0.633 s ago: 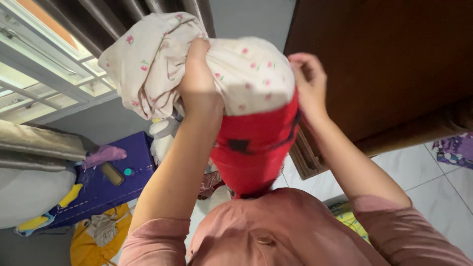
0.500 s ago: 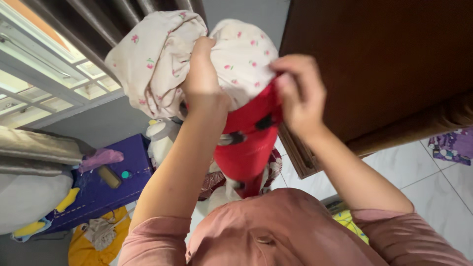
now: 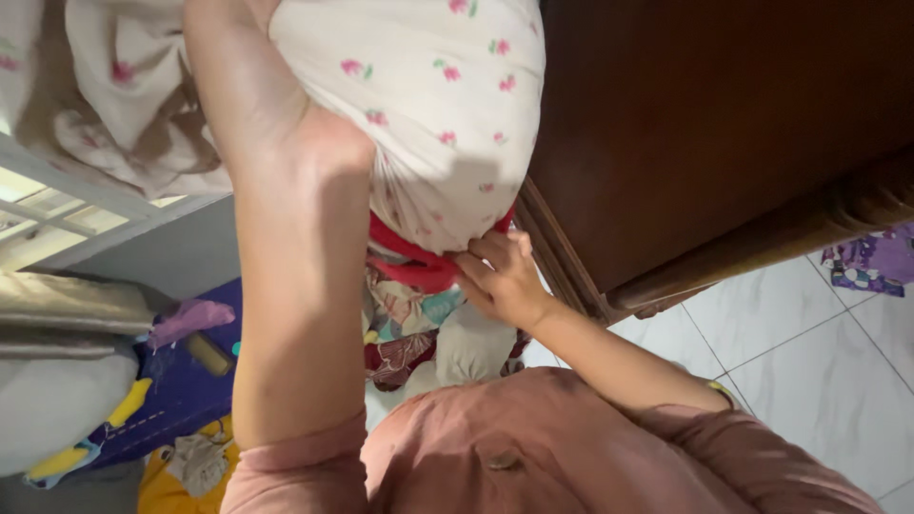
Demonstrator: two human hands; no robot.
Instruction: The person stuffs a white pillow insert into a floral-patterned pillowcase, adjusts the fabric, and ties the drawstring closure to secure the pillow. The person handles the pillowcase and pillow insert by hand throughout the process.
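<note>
A cream pillowcase with small pink flowers [image 3: 428, 105] covers most of a red bolster pillow [image 3: 409, 271], which is held up close to the camera. Only a red strip shows below the cloth's edge. My left hand [image 3: 257, 86] is raised high and grips the bunched cream cloth at the top left. My right hand [image 3: 500, 276] is lower, its fingers pinching the pillowcase's bottom edge against the red pillow. The loose rest of the pillowcase [image 3: 105, 105] hangs at the upper left.
A dark brown wooden cabinet [image 3: 724, 143] stands close on the right, over white floor tiles [image 3: 809, 352]. Below are folded patterned cloths [image 3: 405, 319], a purple box [image 3: 181, 381], a yellow cloth [image 3: 176, 481] and a window frame [image 3: 57, 209] at the left.
The pillow has been lifted much closer to the camera. The cream cloth has come down over almost all the red. My right hand dropped from the top to the bottom edge.
</note>
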